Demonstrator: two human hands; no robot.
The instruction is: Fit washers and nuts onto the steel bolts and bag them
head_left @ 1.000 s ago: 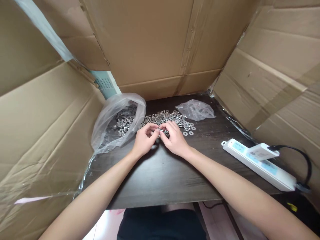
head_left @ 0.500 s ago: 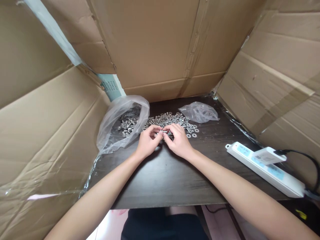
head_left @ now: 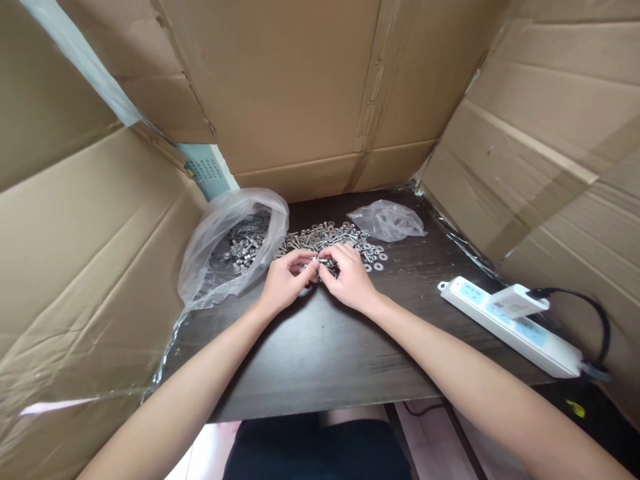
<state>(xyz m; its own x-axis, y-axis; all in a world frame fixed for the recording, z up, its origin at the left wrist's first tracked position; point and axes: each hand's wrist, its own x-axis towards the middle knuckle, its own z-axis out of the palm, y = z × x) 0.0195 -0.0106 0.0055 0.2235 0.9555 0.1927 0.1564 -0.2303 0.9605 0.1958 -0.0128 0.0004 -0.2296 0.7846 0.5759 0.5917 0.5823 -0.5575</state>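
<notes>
One left hand (head_left: 284, 281) and one right hand (head_left: 351, 279) are clamped on a small bolt (head_left: 322, 260), mid-frame, near piled metal fasteners (head_left: 327, 233).

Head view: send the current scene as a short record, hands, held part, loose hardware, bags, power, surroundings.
left_hand: left hand, fingertips pinched at the held part
right_hand: right hand, fingertips meeting the left's at the same part
held_part: small metal part, bolt-like; exact type too small to tell
loose_hardware: pile of bolts and washers just beyond the hands
bag_left: open plastic bag, metal parts inside
bag_right: smaller crumpled plastic bag, right of the pile
power: white power strip at right; white adapter on it, black cable
surface: dark table
surroundings: cardboard walls on three sides
</notes>
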